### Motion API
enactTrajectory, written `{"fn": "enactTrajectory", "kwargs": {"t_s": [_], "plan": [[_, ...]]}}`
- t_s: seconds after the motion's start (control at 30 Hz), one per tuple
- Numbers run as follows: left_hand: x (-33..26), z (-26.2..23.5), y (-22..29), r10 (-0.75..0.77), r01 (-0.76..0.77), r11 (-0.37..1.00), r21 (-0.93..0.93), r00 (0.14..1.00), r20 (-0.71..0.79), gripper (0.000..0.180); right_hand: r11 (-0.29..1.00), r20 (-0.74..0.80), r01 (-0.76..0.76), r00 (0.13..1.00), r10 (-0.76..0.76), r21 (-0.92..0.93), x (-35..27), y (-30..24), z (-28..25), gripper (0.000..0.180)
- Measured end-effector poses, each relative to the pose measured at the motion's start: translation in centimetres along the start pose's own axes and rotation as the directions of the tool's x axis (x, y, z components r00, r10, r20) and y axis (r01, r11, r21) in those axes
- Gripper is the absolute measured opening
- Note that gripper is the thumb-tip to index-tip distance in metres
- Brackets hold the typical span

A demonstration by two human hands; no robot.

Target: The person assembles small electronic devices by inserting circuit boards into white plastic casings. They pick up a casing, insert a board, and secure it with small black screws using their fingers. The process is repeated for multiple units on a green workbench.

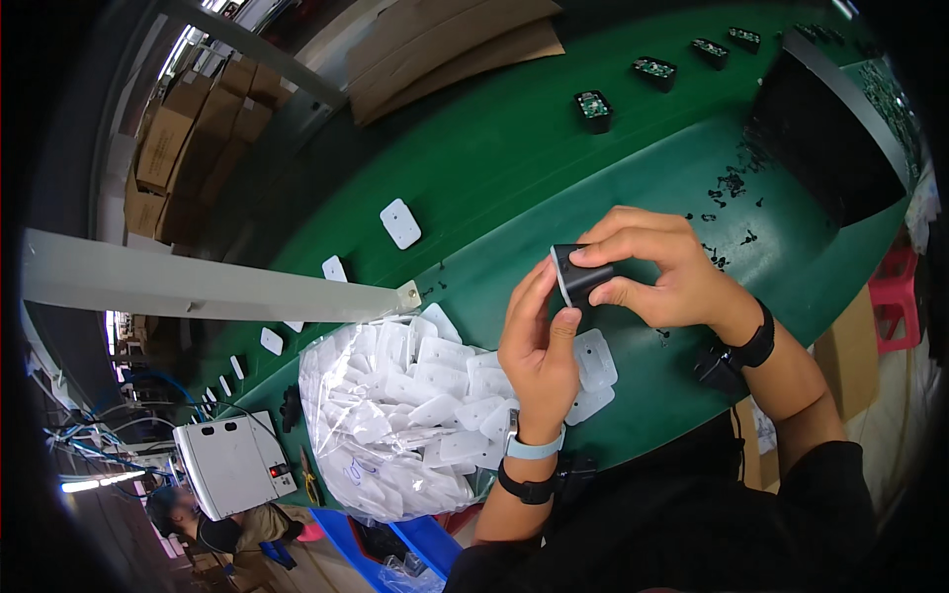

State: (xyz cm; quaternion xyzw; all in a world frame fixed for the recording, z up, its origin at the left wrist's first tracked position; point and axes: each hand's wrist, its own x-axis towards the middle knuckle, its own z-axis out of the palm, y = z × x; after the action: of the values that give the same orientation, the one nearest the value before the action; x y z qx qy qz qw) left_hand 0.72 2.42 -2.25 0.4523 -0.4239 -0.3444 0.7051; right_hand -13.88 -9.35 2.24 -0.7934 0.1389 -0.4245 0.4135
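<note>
Black casing [578, 273], white plates in clear bag [395, 415], green belt [514, 168]

Green workbench in a busy workshop

We see a green belt table [514, 158], brown cardboard sheets [445, 44] at its far edge, stacked cardboard boxes [198, 119] beyond, a grey metal beam [198, 282] crossing at left, and a red stool [895, 296] at right.

Four black housings [654, 71] ride the conveyor.
</note>
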Motion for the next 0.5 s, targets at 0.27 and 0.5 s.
{"fn": "enactTrajectory", "kwargs": {"t_s": [0.27, 0.5], "plan": [[-0.1, -0.1, -0.3, 0.046, -0.046, 0.999, 0.006, 0.999, 0.008, 0.04, 0.997, 0.023, -0.037, 0.999, 0.036, 0.06, -0.2, 0.0, -0.1, 0.034], [-0.2, 0.3, -0.2, 0.129, -0.113, 0.973, 0.199, 0.989, -0.068, 0.04, 0.973, 0.073, -0.157, 0.987, 0.146, 0.171, -0.4, 0.9, 0.2, 0.028]]}}
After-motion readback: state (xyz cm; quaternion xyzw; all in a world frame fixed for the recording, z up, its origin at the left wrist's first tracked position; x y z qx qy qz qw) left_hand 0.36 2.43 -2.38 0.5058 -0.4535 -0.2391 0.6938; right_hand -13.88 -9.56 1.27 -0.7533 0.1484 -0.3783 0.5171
